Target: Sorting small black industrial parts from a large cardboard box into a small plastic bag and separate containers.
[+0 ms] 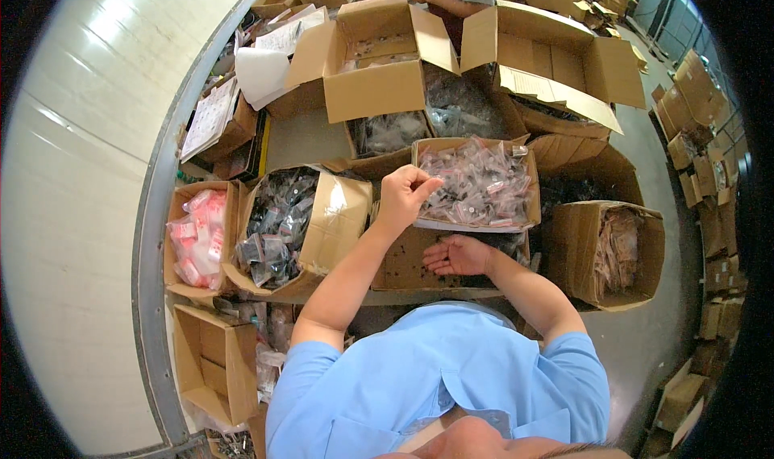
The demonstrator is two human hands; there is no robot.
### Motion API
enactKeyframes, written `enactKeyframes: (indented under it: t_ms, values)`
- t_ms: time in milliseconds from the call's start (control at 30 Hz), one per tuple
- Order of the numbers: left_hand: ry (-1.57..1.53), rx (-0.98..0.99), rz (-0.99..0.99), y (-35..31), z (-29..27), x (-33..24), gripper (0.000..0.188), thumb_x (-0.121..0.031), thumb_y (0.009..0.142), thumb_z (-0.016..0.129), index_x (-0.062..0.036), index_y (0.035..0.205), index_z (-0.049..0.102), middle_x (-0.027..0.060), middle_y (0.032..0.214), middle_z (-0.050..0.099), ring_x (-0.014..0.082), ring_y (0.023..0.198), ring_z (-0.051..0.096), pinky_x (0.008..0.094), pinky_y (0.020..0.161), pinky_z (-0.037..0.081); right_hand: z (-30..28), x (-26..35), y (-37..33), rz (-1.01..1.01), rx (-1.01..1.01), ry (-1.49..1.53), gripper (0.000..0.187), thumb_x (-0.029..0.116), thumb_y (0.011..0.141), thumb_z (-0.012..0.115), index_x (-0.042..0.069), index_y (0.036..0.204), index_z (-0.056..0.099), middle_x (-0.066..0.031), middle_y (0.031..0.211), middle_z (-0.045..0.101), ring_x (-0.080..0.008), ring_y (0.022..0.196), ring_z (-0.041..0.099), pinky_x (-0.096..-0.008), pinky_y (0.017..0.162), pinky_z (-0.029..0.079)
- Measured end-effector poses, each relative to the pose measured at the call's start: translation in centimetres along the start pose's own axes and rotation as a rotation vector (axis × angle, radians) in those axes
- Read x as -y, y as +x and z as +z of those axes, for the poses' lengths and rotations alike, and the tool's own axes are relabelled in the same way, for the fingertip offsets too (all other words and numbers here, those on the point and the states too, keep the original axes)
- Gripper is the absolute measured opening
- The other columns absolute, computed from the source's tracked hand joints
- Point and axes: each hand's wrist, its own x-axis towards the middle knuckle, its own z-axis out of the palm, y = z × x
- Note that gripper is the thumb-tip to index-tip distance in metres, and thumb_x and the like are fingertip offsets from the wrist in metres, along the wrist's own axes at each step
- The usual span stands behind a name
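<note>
Bags (477, 178), small, clear and edged with red, fill a shallow cardboard box (534, 191) in the middle of the scene, just beyond the person's hands. The left hand (409, 191) is raised at the box's left side, fingers curled and thumb drawn close to the forefinger; whether anything is pinched between them cannot be told. The right hand (459, 256) lies open, palm up and fingers loosely spread, nearer the person and just below the box's near edge. Beneath it is a brown carton (401, 261) scattered with dark specks.

To the left stands a box of dark packets (278, 217), its broad flap (339, 209) folded out on the right. Farther left, pink-and-white packets (201, 237) fill a narrower box. On the right, a tall carton (574, 241) holds flat brown pieces (617, 253). Two large cartons with spread flaps stand on the far side, one to the left (375, 92) and one to the right (609, 68). Between them, at the far edge, another person's forearm (451, 6) shows. Printed sheets (214, 120) lie at the far left.
</note>
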Motion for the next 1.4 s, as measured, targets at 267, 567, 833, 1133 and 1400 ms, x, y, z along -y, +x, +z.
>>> enactKeyframes:
  t_ms: [267,567,833,1133,1400]
  values:
    - [-0.046,0.046,-0.018,-0.1,0.3,-0.3,0.022,-0.019,0.081,0.068,0.0025,0.076,0.064,0.0036,0.065,0.06,0.0052,0.06,0.048,0.0228,0.052,0.038,-0.4,-0.4,0.6,-0.044,-0.219,-0.292,0.042,0.033,0.087,0.053,0.004,0.117,0.054,-0.0136,0.113,0.058,-0.0254,0.104,0.055,-0.0354,0.088,0.045]
    - [-0.347,-0.043,-0.073,1.0,1.7,0.9,0.024,-0.02,0.081,0.069,0.0002,0.071,0.06,-0.0007,0.064,0.057,0.0036,0.06,0.047,0.0201,0.053,0.038,-0.6,-2.3,3.7,0.152,-0.321,-2.019,0.034,0.017,0.076,0.063,0.004,0.106,0.055,-0.0203,0.094,0.062,-0.0354,0.093,0.059,-0.0433,0.078,0.048]
    - [-0.557,0.025,-0.22,0.4,0.8,1.2,0.021,-0.018,0.082,0.069,-0.0002,0.076,0.061,-0.0014,0.063,0.056,0.0045,0.057,0.047,0.0204,0.052,0.038,-0.4,-2.5,3.7,0.113,-0.304,-2.122,0.023,0.012,0.077,0.055,0.003,0.098,0.058,-0.0202,0.092,0.063,-0.0369,0.086,0.061,-0.0464,0.074,0.05]
    - [-0.77,0.012,-0.309,0.5,1.4,1.3,0.019,-0.02,0.081,0.069,-0.0021,0.08,0.063,-0.0004,0.067,0.058,0.005,0.058,0.048,0.02,0.052,0.04,0.4,-2.4,3.9,0.155,-0.239,-2.307,0.02,0.014,0.08,0.048,0.003,0.088,0.062,-0.02,0.088,0.064,-0.0356,0.084,0.063,-0.0461,0.072,0.051]
    - [-0.726,0.074,-0.26,0.5,0.9,3.1,0.016,-0.015,0.08,0.07,-0.0018,0.084,0.063,0.0006,0.068,0.06,0.0071,0.059,0.051,0.0215,0.053,0.042,-1.6,-2.2,4.4,0.161,-0.328,-2.126,0.019,0.015,0.081,0.049,0.002,0.093,0.058,-0.0186,0.09,0.063,-0.0346,0.084,0.062,-0.0455,0.071,0.05]
